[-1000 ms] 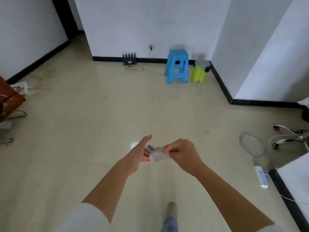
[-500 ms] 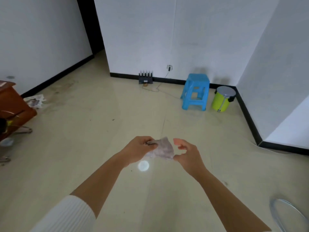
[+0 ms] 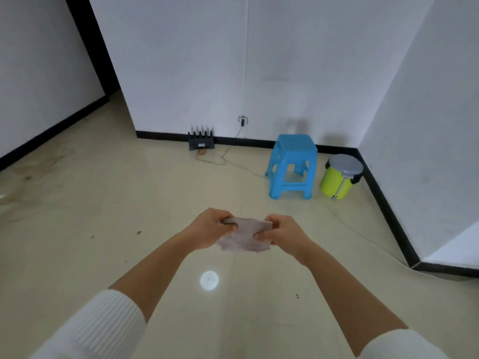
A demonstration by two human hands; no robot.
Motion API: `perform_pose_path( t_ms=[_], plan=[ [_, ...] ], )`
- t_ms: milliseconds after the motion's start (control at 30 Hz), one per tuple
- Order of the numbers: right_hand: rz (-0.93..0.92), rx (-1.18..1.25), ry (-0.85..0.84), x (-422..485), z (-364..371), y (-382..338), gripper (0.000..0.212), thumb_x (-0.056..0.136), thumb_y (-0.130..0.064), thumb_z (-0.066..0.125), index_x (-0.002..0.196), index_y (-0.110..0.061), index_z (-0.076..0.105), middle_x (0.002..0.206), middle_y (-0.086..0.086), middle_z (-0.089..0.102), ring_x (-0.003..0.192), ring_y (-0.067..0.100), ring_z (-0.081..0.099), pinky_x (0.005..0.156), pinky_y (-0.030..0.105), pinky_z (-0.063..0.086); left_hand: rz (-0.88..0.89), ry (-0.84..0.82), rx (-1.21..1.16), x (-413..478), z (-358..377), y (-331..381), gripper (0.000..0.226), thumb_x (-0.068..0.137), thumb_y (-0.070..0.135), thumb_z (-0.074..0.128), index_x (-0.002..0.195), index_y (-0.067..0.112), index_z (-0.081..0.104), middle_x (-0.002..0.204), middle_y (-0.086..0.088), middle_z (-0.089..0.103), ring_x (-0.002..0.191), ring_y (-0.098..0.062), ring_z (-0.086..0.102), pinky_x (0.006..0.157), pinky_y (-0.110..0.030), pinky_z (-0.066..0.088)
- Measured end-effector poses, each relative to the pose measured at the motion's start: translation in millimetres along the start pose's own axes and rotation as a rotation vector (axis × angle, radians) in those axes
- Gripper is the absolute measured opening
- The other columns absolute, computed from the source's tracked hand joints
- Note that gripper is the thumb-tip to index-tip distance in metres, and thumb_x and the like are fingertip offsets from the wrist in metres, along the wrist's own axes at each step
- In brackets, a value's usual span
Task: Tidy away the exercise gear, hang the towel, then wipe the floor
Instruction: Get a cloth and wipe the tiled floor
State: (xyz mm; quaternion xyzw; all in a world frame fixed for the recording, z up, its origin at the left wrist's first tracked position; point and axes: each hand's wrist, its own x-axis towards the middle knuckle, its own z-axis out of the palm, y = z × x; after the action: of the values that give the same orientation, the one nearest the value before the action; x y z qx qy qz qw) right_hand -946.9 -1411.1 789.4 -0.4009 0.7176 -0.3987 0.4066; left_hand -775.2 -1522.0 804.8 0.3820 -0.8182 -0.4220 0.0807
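1. Greyish-pink, thin and crumpled, the small wiping cloth [image 3: 245, 238] hung stretched between our two hands, out in front of us and above the floor.
2. Our left hand [image 3: 207, 229] gripped the cloth's upper left corner, with its fingers curled round the edge.
3. Our right hand [image 3: 283, 234] pinched the right edge, with its thumb pressed on the fabric.
4. Its lower part sagged loose below both hands.
5. We counted one cloth, two hands and two white ribbed sleeves [image 3: 103, 330].
6. Well beyond the hands, on the glossy beige tiled floor [image 3: 103, 203] along the white wall [image 3: 181, 60], stood one sky-blue plastic stool [image 3: 293, 151]. One lime-green round bin with a grey lid [image 3: 339, 177] stood just right of it. One black router with upright antennas [image 3: 201, 143] sat further left.
7. One thin cable [image 3: 228, 149] ran from the router up to the wall.
8. One round white light reflection [image 3: 209, 280] lay on the floor between our forearms.
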Motion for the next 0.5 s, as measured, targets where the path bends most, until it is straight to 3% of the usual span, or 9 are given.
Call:
perform_pose_path(
  t_ms=[133, 333, 500],
  plan=[
    [-0.089, -0.037, 0.136, 100, -67, -22, 0.012, 0.078, -0.007, 0.070, 0.077, -0.009, 0.058, 0.067, 0.003, 0.054, 0.062, 0.011, 0.047, 0.054, 0.018, 0.038, 0.019, 0.036, -0.120, 128, -5, 21, 0.016, 0.088, 0.010, 0.055, 0.081, 0.019, 0.066, 0.072, 0.004, 0.061, 0.068, -0.010, 0.052, 0.063, -0.020, 0.039],
    [-0.129, -0.130, 0.287, 271, -185, -19, 0.003, 0.083, -0.010, 0.065, 0.081, -0.011, 0.063, 0.068, 0.002, 0.059, 0.063, 0.010, 0.051, 0.060, 0.020, 0.041, -0.120, 0.125, -0.458, 333, 17, 48, 0.020, 0.085, 0.010, 0.056, 0.099, 0.019, 0.068, 0.092, 0.002, 0.071, 0.087, -0.011, 0.064, 0.069, -0.021, 0.046],
    [-0.063, -0.256, 0.313, 406, -284, -14, 0.010, 0.085, -0.015, 0.061, 0.076, -0.019, 0.061, 0.061, -0.009, 0.057, 0.057, 0.004, 0.050, 0.053, 0.014, 0.037, -0.247, 0.149, -0.485, 502, 36, 68, 0.022, 0.086, 0.012, 0.056, 0.105, 0.019, 0.065, 0.099, -0.005, 0.068, 0.096, -0.021, 0.064, 0.067, -0.025, 0.046]
  ],
)
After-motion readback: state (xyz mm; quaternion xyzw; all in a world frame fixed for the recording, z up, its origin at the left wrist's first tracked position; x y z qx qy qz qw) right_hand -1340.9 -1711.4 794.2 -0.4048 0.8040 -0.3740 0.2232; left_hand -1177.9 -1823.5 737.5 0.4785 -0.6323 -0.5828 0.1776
